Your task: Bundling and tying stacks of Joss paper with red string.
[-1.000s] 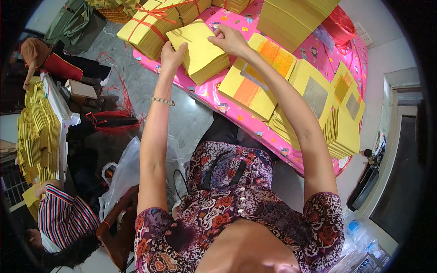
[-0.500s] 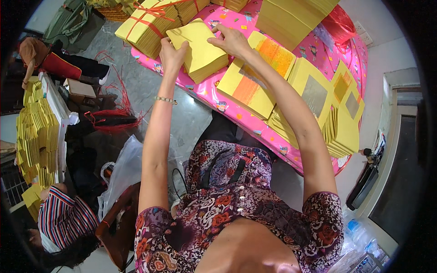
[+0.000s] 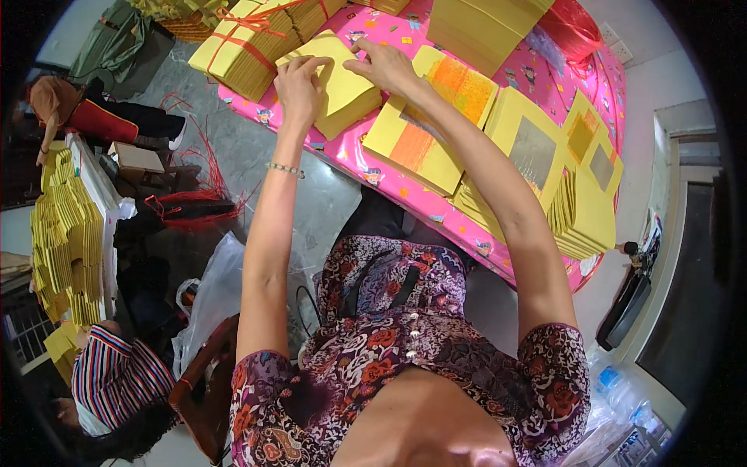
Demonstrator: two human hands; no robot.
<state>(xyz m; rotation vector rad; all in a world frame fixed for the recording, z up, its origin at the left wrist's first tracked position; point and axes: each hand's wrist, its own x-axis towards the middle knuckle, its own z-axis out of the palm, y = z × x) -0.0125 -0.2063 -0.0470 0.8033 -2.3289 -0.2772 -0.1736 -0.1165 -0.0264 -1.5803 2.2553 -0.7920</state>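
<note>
A thick stack of yellow paper sheets (image 3: 336,79) lies at the near left edge of the table, between my hands. My left hand (image 3: 299,89) is at its left side, fingers bent over the edge and close together on the paper. At the stack's far right side is my right hand (image 3: 385,68), its thumb and forefinger spread apart and touching the top sheet's edge. Just right of it lies a yellow stack with an orange printed panel (image 3: 463,89).
The table has a pink patterned cover (image 3: 331,156). Tied yellow bundles (image 3: 241,50) stand at the back left, a tall yellow stack (image 3: 475,31) behind, and silver-panelled stacks (image 3: 537,152) rightward. Two other people are at the left by a table of yellow bundles (image 3: 66,233).
My left hand's fingers have come up over the stack's left edge onto the top. My right hand has shifted slightly left. The whole view has shifted a little.
</note>
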